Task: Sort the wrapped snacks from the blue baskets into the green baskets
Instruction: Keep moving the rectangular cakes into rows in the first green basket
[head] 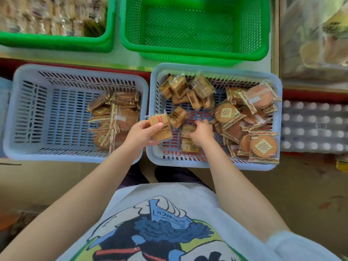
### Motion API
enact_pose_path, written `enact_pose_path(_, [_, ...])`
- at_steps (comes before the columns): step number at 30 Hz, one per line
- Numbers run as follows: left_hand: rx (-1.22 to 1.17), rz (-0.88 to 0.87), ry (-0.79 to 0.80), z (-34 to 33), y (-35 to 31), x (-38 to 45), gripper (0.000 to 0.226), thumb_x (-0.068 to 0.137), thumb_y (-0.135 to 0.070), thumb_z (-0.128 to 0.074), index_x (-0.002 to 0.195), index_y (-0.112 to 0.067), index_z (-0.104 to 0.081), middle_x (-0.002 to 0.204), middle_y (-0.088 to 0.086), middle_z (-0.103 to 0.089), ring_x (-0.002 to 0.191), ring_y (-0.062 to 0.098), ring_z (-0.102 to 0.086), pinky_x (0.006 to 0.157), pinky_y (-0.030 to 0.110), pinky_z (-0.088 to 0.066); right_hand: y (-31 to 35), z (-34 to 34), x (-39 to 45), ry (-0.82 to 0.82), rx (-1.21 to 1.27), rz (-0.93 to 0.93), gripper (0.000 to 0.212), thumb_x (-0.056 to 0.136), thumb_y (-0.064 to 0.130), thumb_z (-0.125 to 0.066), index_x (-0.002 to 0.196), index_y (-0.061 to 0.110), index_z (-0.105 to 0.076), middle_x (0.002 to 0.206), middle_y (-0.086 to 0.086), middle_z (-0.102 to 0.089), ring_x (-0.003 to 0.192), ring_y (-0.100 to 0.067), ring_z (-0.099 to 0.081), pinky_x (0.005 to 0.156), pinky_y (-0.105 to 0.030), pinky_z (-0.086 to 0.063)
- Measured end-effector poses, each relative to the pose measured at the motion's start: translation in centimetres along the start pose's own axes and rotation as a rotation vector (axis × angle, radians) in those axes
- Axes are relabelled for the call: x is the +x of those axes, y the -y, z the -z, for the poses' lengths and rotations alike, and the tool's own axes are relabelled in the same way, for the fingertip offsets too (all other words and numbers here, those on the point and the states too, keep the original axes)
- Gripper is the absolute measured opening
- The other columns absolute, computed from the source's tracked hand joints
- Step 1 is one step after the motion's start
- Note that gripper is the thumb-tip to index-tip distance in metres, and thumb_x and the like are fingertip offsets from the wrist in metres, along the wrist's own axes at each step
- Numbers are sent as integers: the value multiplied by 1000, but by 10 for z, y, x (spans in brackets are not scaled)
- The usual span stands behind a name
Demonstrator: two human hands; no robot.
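The left hand [140,133] is up over the gap between the 2 blue baskets, fingers and thumb curled round a rectangular wrapped snack [161,129], gripping it flat. The right hand [200,131] is down inside the right blue basket [216,72], fingers curled over another rectangular pack [188,129] on the basket floor; whether it has actually lifted that pack, I cannot tell.

So where does the sort stand? Early to middling, by my reading. The right green basket [195,53] shows only bare mesh, nothing in it yet. The left green basket [56,44] is already well filled with wrapped packs (too blurred to name the kind). Plenty is left: the right blue basket holds a cluster of rectangular packs [186,89] at its far side, 1 more loose near the middle, another under the right wrist, and a big heap of round wrapped biscuits [250,119] along its right side. The left blue basket [75,72] has its own pile of round biscuits [116,117] pushed to the right wall.

Around the action: a tray of white bottle caps [312,127] just right of the blue baskets, and bagged goods [316,40] in a carton at the upper right. Nothing blocks the reach forward to the green baskets, though the round biscuits crowd the rectangular ones and could get dragged along.
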State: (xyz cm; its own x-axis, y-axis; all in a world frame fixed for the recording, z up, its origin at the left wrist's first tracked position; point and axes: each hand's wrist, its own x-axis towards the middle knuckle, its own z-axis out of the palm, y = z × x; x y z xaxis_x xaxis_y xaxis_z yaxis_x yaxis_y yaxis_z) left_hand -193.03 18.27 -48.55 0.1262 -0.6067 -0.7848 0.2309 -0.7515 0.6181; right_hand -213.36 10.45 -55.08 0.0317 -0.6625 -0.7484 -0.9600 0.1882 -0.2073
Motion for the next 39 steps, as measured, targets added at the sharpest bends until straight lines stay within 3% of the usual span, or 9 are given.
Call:
enact_pose_path(6, [-56,50,57,3,-10,-4,24,95,-21,-66,116,-12,-63,116,10,-72,100,22,-72,87,43,-59,7,26,-21,-50,-19,-62,55,86,48,-73,130,18,-60,144,-13,-38,137,-34,-29,109,-46,-36])
enact_pose_path(11, [-181,11,92,14,-41,-14,32,96,-19,-63,127,-16,-55,119,9,-71,102,23,-72,84,38,-58,36,79,-73,-41,708,120,47,87,50,-72,118,15,-65,112,4,-66,102,-18,-62,83,-35,-50])
enact_pose_path(14, [-200,-75,158,17,-71,-21,38,98,-30,-58,134,-20,-52,125,12,-67,112,29,-67,95,43,-54,71,101,-100,-20,877,282,33,91,48,-68,106,19,-73,95,7,-76,85,-20,-72,78,-40,-57])
enact_pose_path(16, [-251,-111,189,21,-91,-28,44,97,-43,-53,135,-21,-54,127,14,-65,116,32,-64,101,46,-51,93,108,-109,-18,882,378,30,92,44,-68,112,21,-72,101,3,-77,91,-24,-73,78,-44,-58])
enact_pose_path(19, [-350,-148,203,34,-113,-37,51,92,-52,-55,131,-20,-58,124,13,-66,112,29,-66,97,45,-53,123,111,-115,-71,834,474,34,92,35,-71,122,25,-61,110,2,-71,96,-12,-67,76,-26,-52])
enact_pose_path(24, [-372,-246,225,67,-131,-39,49,94,-36,-62,136,-15,-52,120,12,-68,107,27,-69,88,41,-58,173,98,-122,-230,797,543,27,89,30,-75,101,16,-56,84,2,-54,74,-11,-53,71,-25,-48])
enact_pose_path(28, [-511,-230,173,97,-143,-39,48,97,-27,-60,139,-8,-47,114,12,-68,96,23,-71,72,33,-58,213,76,-117,-254,764,484,37,85,50,-74,107,26,-55,99,-7,-55,88,-18,-57,74,-24,-48])
enact_pose_path(32, [-632,-226,150,133,-157,-31,41,97,-25,-59,133,-6,-53,118,19,-66,104,29,-67,84,41,-58,259,60,-115,103,1047,311,69,84,54,-71,136,14,-47,124,-11,-63,107,-23,-66,91,-41,-57])
enact_pose_path(39, [-359,-315,52,195,-183,-8,21,96,-32,-59,108,-17,-66,96,-2,-73,94,13,-68,78,29,-50,323,59,-98,123,1196,362,38,93,27,-69,125,8,-63,118,-10,-72,105,-23,-70,87,-33,-57])
